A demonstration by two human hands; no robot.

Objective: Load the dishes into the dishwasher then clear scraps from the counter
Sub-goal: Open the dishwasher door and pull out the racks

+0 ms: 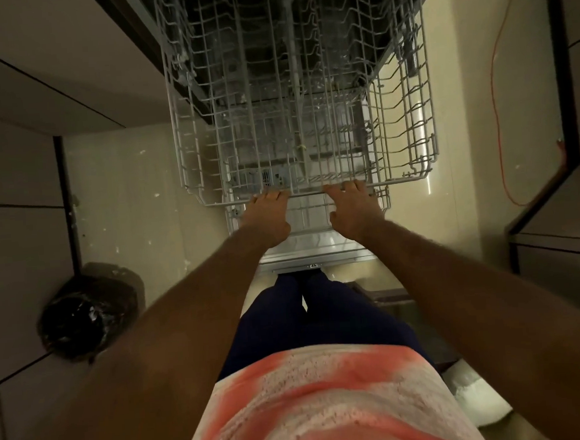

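**Clerk:** Entry one, the task's own piece?

**Checker:** Pale grey wire upper rack (307, 191) of an open built-in dishwasher (302, 30), drawn out toward the person, lying at twelve o'clock. It holds only its own tines. Under it, a white wire lower rack (307, 215) over the lowered steel-edged dishwasher door (315, 252).

**Clerk:** Hands?

**Checker:** Left hand (268, 218) at eleven o'clock on the front rail, right hand (353, 212) at one o'clock on the same rail, a gap between them. On each, the fingers lie close together and hook over the rail wire, back of the hand up, thumb tucked at the inner side. Both bare forearms are stretched out straight.

**Clerk:** Surroundings?

**Checker:** Glossy cream tiled floor (125, 197), speckled with pale flecks. Round bin with a black liner (82, 316) at eight o'clock, beside the beige cabinet fronts (13, 163). Thin orange cord (495, 102) trailing down at two o'clock, looping on the floor near the right-hand cabinets. At six o'clock, the person's pink-and-white textured top (329, 406) and dark navy trousers (289, 323), standing just short of the door's edge.
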